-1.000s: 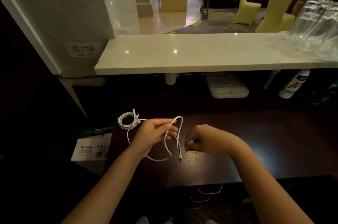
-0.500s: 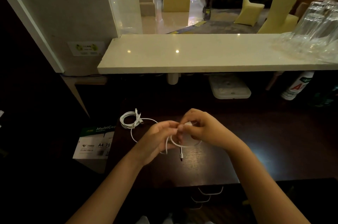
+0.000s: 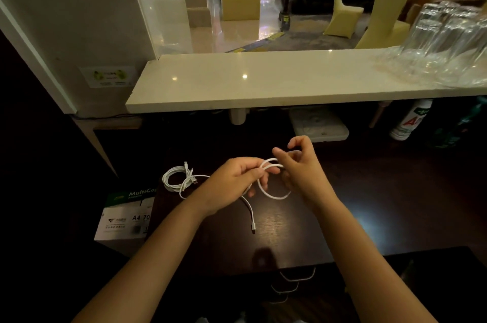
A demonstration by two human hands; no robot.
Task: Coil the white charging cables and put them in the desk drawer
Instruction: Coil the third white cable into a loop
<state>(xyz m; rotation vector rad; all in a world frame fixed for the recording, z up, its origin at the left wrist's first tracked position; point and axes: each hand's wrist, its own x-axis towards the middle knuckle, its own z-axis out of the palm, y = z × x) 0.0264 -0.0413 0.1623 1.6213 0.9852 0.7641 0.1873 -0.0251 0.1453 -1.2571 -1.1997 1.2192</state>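
Note:
Over the dark desk (image 3: 382, 204), my left hand (image 3: 232, 180) pinches a white charging cable (image 3: 274, 195) that forms a small loop between both hands. My right hand (image 3: 300, 164) holds the top of that loop, with its fingers curled around the strand. The cable's free end with its plug (image 3: 253, 228) hangs down onto the desk below my left hand. A second white cable (image 3: 176, 179) lies coiled on the desk to the left, apart from my hands. Metal drawer handles (image 3: 297, 276) show below the desk's front edge.
A pale stone counter (image 3: 263, 80) overhangs the back of the desk, with clear glasses (image 3: 445, 40) at its right end. A white bottle (image 3: 408, 122) and a white tray (image 3: 319, 125) sit under it. A box of A4 paper (image 3: 126, 214) stands left of the desk.
My right hand has risen and moved away from me, wrapping the cable into a tighter loop at my left hand's fingers. The hanging plug end has grown shorter.

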